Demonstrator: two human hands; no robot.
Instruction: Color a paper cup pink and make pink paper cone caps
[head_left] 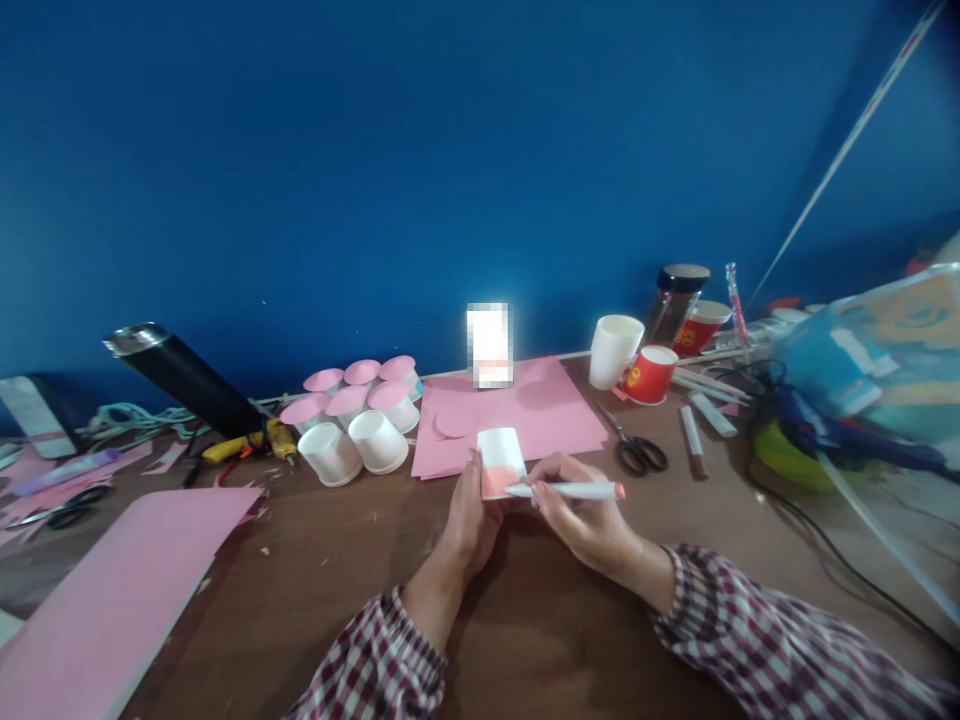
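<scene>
My left hand point(474, 518) is closed around a white paper cup point(498, 445), whose lower part is coloured pinkish orange. In my right hand point(581, 520) is a white marker point(577, 491) with an orange end, its tip against the coloured part of the cup. Pink paper sheets point(540, 400) lie just behind the cup, with a cut pink paper circle point(455, 424) on top. To the left stand several white paper cups point(377, 441), many of them topped with pink paper discs point(324, 381).
Scissors point(641, 453), a red paper cup point(651, 376) and a white cup point(616, 350) are to the right. A black flask point(187, 385) and a yellow-handled tool point(240, 445) stand left. Pink sheets point(120, 590) cover the near left. A blue glue gun point(847, 425) lies far right.
</scene>
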